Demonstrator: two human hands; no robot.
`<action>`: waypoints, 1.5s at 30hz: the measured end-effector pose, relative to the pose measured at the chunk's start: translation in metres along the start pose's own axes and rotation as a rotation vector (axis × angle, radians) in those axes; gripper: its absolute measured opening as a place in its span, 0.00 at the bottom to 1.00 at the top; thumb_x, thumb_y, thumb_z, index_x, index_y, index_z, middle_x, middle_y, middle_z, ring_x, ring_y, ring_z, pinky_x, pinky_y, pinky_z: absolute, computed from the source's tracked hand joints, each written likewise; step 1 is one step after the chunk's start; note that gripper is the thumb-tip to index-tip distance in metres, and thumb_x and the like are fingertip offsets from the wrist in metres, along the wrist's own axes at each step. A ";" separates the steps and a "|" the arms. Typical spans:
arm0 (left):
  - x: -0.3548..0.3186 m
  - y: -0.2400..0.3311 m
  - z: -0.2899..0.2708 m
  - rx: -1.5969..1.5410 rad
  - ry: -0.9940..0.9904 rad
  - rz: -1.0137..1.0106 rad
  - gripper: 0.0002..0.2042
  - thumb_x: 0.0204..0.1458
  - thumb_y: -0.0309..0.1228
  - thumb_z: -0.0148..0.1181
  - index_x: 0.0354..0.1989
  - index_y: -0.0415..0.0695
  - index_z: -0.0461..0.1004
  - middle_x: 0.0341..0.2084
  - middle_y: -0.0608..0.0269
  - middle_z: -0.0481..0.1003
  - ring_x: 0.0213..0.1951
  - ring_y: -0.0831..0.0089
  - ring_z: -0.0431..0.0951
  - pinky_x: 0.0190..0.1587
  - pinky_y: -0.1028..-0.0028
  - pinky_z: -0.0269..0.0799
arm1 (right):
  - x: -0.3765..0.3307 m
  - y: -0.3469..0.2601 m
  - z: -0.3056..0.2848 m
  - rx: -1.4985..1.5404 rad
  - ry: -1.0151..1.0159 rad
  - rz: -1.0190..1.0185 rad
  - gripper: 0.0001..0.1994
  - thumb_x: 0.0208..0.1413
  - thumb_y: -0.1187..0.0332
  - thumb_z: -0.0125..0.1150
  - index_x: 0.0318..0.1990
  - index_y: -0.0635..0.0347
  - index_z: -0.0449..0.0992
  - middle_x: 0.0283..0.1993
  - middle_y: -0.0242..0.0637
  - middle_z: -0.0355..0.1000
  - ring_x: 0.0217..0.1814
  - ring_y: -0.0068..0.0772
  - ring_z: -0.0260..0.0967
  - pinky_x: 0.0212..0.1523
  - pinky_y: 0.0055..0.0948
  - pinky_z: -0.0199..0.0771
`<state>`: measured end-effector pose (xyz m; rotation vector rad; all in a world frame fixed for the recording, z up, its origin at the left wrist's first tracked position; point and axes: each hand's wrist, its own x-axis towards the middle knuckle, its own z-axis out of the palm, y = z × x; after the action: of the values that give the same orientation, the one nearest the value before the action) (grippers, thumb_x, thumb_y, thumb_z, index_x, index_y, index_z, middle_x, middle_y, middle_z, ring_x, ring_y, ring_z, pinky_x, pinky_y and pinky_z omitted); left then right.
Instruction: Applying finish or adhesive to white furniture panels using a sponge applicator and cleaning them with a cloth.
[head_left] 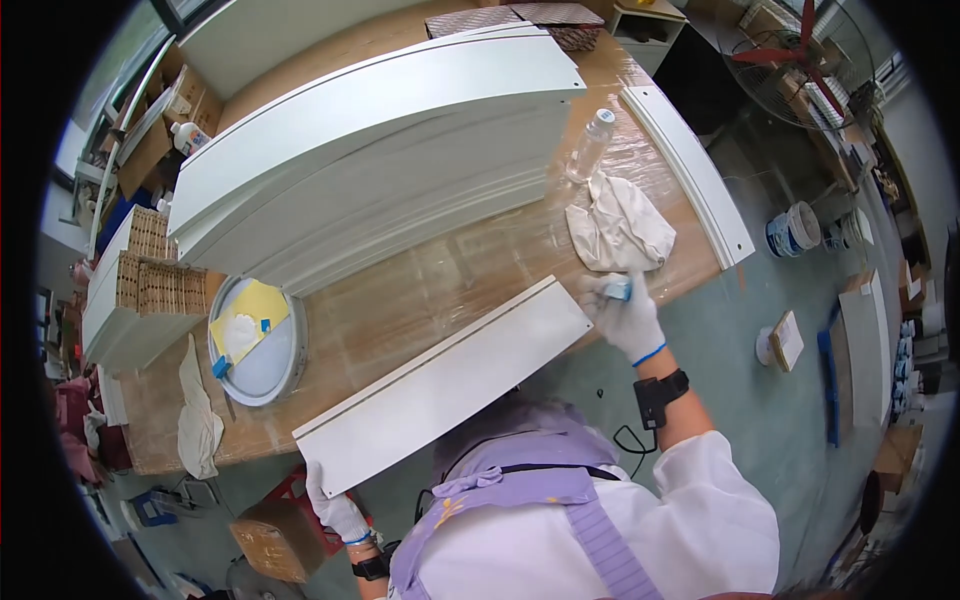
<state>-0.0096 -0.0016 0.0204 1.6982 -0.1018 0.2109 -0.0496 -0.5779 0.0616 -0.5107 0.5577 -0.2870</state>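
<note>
A long white panel point(450, 380) lies at the near edge of the wooden table point(420, 290). My gloved left hand point(335, 510) grips the panel's near left corner. My gloved right hand point(625, 315) sits at the panel's right end, closed on a small blue and white object point(615, 289). A crumpled white cloth point(615, 225) lies just beyond my right hand, and a clear plastic bottle point(590, 145) stands behind the cloth.
A stack of large white panels point(380, 130) fills the table's far side. A narrow white strip point(690, 170) lies at the right edge. A round tray point(255, 340) with yellow sponge sits left. Rag point(198, 420), paint buckets point(795, 230) and a fan point(800, 55) stand around.
</note>
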 end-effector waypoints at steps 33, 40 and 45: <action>0.020 -0.050 0.035 0.412 0.028 -0.771 0.30 0.63 0.55 0.46 0.53 0.35 0.73 0.46 0.54 0.77 0.46 0.63 0.76 0.52 0.66 0.69 | 0.008 -0.037 0.005 -0.980 0.267 -0.004 0.21 0.65 0.53 0.55 0.55 0.61 0.72 0.42 0.39 0.73 0.40 0.28 0.71 0.38 0.24 0.72; 0.024 -0.043 0.052 0.834 0.047 -0.746 0.42 0.62 0.66 0.31 0.54 0.33 0.73 0.48 0.44 0.77 0.51 0.50 0.75 0.56 0.61 0.66 | 0.030 -0.021 0.005 -1.595 0.241 -0.357 0.23 0.58 0.58 0.63 0.57 0.58 0.71 0.53 0.48 0.72 0.57 0.47 0.70 0.58 0.39 0.69; 0.026 -0.032 0.059 0.820 0.026 -0.756 0.42 0.62 0.66 0.30 0.54 0.34 0.73 0.48 0.44 0.77 0.51 0.49 0.74 0.56 0.60 0.65 | 0.045 -0.016 -0.008 -1.666 -0.020 -0.582 0.21 0.55 0.64 0.66 0.54 0.60 0.71 0.48 0.49 0.72 0.51 0.51 0.71 0.53 0.40 0.71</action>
<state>0.0264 -0.0543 -0.0131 2.4053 0.7298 -0.3432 -0.0193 -0.6121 0.0448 -2.3050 0.5200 -0.3150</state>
